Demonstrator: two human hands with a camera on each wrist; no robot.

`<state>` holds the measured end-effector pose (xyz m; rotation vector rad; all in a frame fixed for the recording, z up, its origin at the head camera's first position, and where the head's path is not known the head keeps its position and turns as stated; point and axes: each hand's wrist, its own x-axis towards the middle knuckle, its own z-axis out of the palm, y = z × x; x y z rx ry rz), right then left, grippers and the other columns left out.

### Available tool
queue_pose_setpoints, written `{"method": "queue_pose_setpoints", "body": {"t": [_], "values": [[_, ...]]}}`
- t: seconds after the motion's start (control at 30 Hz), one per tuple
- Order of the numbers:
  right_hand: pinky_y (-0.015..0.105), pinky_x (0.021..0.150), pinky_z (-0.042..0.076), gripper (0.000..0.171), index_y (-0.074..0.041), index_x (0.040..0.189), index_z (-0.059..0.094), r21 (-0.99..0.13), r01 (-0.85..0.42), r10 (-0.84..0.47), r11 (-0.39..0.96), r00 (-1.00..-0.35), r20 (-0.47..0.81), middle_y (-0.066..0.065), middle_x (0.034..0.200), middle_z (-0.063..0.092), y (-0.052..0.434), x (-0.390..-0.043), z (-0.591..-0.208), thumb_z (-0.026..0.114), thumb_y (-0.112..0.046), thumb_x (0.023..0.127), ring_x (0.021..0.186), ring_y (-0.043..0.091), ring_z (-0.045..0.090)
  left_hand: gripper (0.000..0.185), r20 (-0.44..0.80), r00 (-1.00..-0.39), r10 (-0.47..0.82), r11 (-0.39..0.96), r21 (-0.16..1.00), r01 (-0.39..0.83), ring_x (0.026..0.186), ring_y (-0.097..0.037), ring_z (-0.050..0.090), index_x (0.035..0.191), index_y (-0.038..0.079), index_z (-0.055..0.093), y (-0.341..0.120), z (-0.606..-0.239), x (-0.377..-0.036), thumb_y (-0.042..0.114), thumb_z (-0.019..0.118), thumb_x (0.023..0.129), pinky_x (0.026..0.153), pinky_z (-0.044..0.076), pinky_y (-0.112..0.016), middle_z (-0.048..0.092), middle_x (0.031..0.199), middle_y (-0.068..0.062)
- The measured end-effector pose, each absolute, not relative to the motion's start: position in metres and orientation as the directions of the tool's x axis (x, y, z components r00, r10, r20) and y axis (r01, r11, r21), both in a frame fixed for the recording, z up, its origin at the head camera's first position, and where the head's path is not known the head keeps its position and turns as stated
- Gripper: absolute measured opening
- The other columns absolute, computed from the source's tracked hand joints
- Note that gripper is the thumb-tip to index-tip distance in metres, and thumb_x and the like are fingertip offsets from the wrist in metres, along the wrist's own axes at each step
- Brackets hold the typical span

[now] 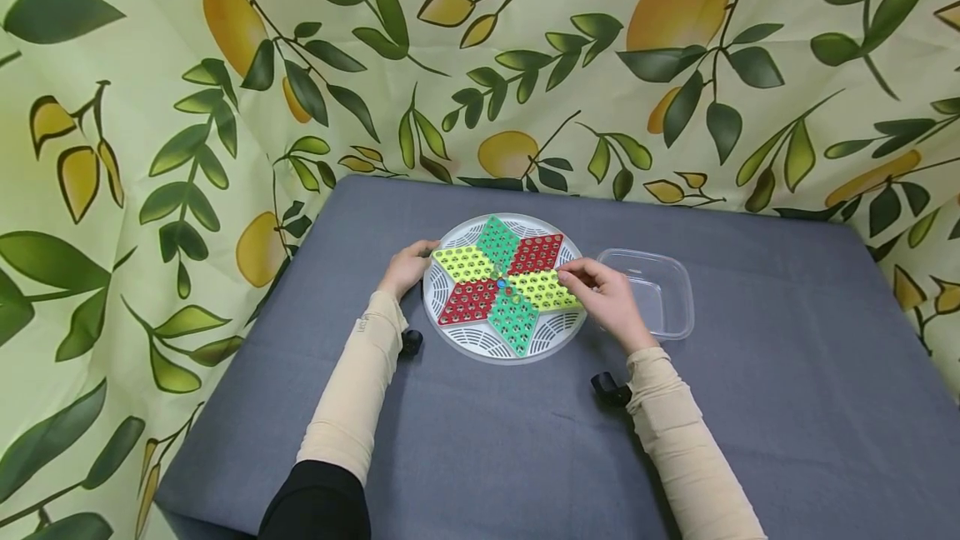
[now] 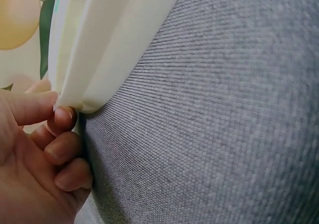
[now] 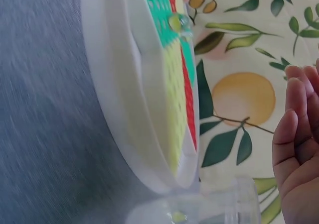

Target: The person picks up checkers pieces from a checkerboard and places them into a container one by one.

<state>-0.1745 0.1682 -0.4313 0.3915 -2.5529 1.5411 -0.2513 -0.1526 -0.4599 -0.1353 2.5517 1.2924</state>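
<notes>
At table centre, the star board [image 1: 504,287] lay flat on the grey cloth [image 1: 480,440]. Left hand [image 1: 406,267] gripped its 9 o'clock rim; right hand [image 1: 604,294], fingers curled, contents indiscernible, hovered at 3 o'clock. Few marbles [image 1: 502,282] sat centrally; most holes remained unfilled. Clear container [image 1: 660,290] stood beside.

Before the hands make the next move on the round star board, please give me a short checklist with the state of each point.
1. Round white plastic board with the red, green and yellow star lies flat on the grey cloth table: ok.
2. Left hand steadies the board's rim: ok.
3. Right hand is over the board's right edge: ok.
4. Right hand holds a marble: cannot tell.
5. Clear plastic container beside the board, within reach: ok.
6. Marbles at the star's centre sit in their holes: cannot tell.
</notes>
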Motion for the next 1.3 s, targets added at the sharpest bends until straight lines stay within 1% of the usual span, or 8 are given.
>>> {"method": "queue_pose_setpoints", "body": {"t": [0.33,0.43,0.53,0.6,0.8,0.87,1.0,1.3], "values": [[0.017,0.061,0.044,0.022,-0.004,0.102,0.067,-0.847,-0.255,-0.188,0.466,-0.964,0.187,0.012,0.087,0.069,0.148,-0.177,-0.442,0.062,-0.022,0.090,0.068,0.006,0.056,0.042,-0.266,-0.964,0.008,0.604,0.769,-0.207,0.137,-0.024,0.036,0.136,0.022,0.050,-0.152,-0.459,-0.251,0.017,0.042,0.095,0.113,0.028,-0.041,0.044,0.146,-0.003],[0.018,0.063,0.044,0.022,-0.005,0.103,0.067,-0.837,-0.246,-0.193,0.489,-0.966,0.171,0.010,0.088,0.069,0.143,-0.178,-0.443,0.062,-0.022,0.090,0.069,0.005,0.054,0.041,-0.282,-0.959,-0.005,0.569,0.788,-0.235,0.096,-0.019,0.060,0.135,0.024,0.051,-0.153,-0.460,-0.252,0.017,0.044,0.095,0.088,0.046,-0.034,0.053,0.136,-0.007],[0.020,0.064,0.044,0.021,-0.006,0.103,0.067,-0.831,-0.246,-0.206,0.500,-0.965,0.163,0.008,0.089,0.068,0.138,-0.178,-0.445,0.062,-0.021,0.090,0.071,0.008,0.054,0.041,-0.303,-0.953,-0.007,0.536,0.803,-0.259,0.052,-0.011,0.045,0.134,0.025,0.052,-0.154,-0.459,-0.252,0.016,0.044,0.095,0.057,0.041,-0.025,0.063,0.119,-0.010],[0.021,0.066,0.045,0.020,-0.006,0.103,0.067,-0.829,-0.243,-0.216,0.504,-0.965,0.151,0.008,0.090,0.068,0.134,-0.177,-0.447,0.062,-0.021,0.090,0.073,0.011,0.055,0.040,-0.311,-0.950,-0.005,0.526,0.807,-0.267,0.042,-0.007,0.036,0.134,0.025,0.052,-0.155,-0.458,-0.251,0.016,0.044,0.095,0.050,0.036,-0.022,0.065,0.110,-0.012],[0.025,0.069,0.046,0.021,-0.005,0.104,0.069,-0.832,-0.207,-0.226,0.515,-0.969,0.101,0.009,0.093,0.070,0.127,-0.180,-0.453,0.062,-0.018,0.089,0.076,0.013,0.056,0.040,-0.324,-0.946,0.006,0.513,0.813,-0.275,0.040,-0.005,0.033,0.135,0.024,0.051,-0.154,-0.456,-0.252,0.017,0.045,0.096,0.046,0.032,-0.021,0.066,0.113,-0.005],[0.024,0.069,0.046,0.020,-0.005,0.104,0.069,-0.831,-0.191,-0.219,0.522,-0.972,0.085,0.009,0.092,0.070,0.125,-0.181,-0.456,0.063,-0.017,0.088,0.076,0.012,0.057,0.040,-0.329,-0.944,0.011,0.511,0.813,-0.278,0.039,-0.006,0.032,0.135,0.024,0.050,-0.153,-0.455,-0.252,0.016,0.044,0.096,0.045,0.032,-0.021,0.067,0.086,-0.003],[0.023,0.069,0.046,0.020,-0.005,0.103,0.069,-0.828,-0.163,-0.213,0.536,-0.976,0.054,0.010,0.089,0.069,0.122,-0.182,-0.460,0.065,-0.015,0.086,0.076,0.012,0.058,0.041,-0.336,-0.942,0.022,0.501,0.819,-0.280,0.037,-0.007,0.032,0.135,0.026,0.050,-0.152,-0.455,-0.253,0.016,0.043,0.097,0.044,0.032,-0.022,0.039,0.044,0.006],[0.024,0.072,0.048,0.024,-0.005,0.104,0.068,-0.827,-0.070,-0.162,0.558,-0.986,-0.026,0.011,0.091,0.069,0.116,-0.182,-0.465,0.068,-0.017,0.083,0.078,0.014,0.061,0.041,-0.358,-0.933,0.033,0.460,0.834,-0.304,0.036,-0.007,0.030,0.136,0.026,0.049,-0.154,-0.455,-0.250,0.017,0.042,0.097,0.043,0.031,-0.022,0.034,0.040,0.007]]}}
